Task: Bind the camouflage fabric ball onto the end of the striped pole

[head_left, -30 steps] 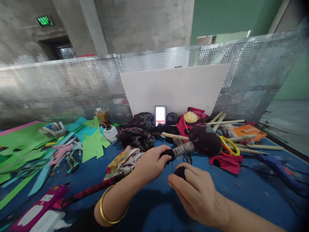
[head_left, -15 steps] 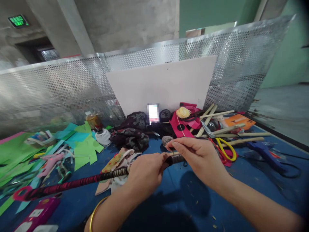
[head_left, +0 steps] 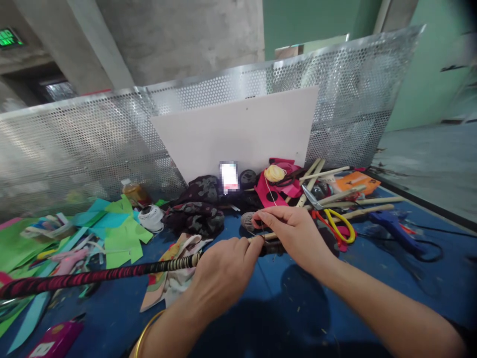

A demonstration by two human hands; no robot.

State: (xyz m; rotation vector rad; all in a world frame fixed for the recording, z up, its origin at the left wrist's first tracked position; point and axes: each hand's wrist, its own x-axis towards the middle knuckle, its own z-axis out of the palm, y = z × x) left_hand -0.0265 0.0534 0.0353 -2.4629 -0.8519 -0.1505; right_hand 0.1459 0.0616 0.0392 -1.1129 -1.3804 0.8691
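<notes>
A long stick (head_left: 122, 272), wound with dark red, black and cream yarn, runs from the left edge to the middle. My left hand (head_left: 227, 271) is wrapped round it near the bare wood and dark winding. Just right of that, my right hand (head_left: 294, 231) pinches a thin dark yarn strand (head_left: 264, 232) above the stick. Behind my right fingertips lies a grey yarn ball (head_left: 247, 222). Past the right hand, the stick's far end is partly hidden.
Scissors with yellow handles (head_left: 341, 228) and a blue glue gun (head_left: 391, 233) lie at the right. Dark patterned cloth (head_left: 197, 214) and a lit phone (head_left: 228, 177) are behind. Green paper (head_left: 122, 238) and a pink glue gun (head_left: 67, 258) lie left. A perforated metal screen (head_left: 346, 99) stands at the back.
The view has shifted a little, and the stick reaches further out at the left edge. My right fingers have moved slightly, still pinching the strand; my left hand keeps its hold.
</notes>
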